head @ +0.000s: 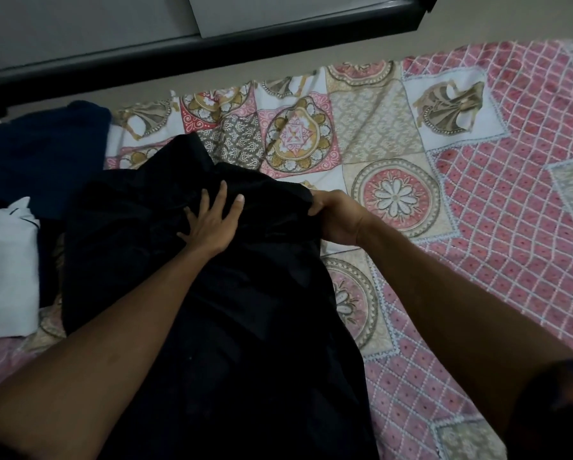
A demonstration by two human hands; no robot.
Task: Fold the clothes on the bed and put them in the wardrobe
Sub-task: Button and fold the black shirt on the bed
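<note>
Black garment [218, 293] lies spread on the patterned bedsheet [477, 227]. The left hand [212, 220] presses flat on it with fingers straight, and the right hand [334, 217] pinches its right edge. Navy cloth [46, 151] and white cloth [6, 267] lie at the left.

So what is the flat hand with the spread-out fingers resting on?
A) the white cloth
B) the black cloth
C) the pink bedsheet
B: the left hand lies flat with its fingers spread on the black cloth, while the right hand grips that cloth's edge.
</note>
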